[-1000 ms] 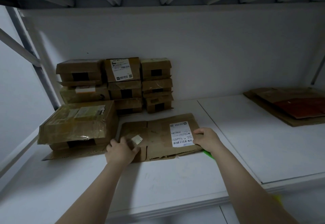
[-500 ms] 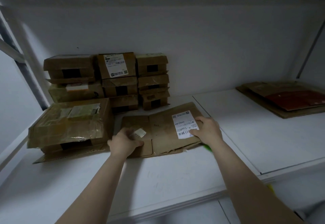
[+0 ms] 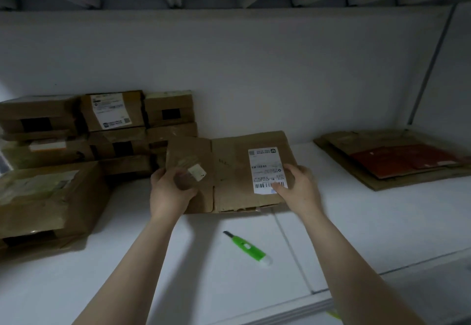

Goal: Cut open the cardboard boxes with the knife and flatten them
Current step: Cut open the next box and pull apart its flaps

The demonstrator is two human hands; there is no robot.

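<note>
Head view: our left grip [image 3: 169, 192] and right grip [image 3: 297, 188] each clasp an end of the flattened box [image 3: 234, 171]; the green knife [image 3: 248, 248] lies loose on the shelf [image 3: 382, 222]

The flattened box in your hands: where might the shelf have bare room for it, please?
Bare shelf lies between the flattened box and the flat cardboard pile at right, and in front, either side of the green knife. The left is crowded: stacked boxes and a large taped box.
</note>
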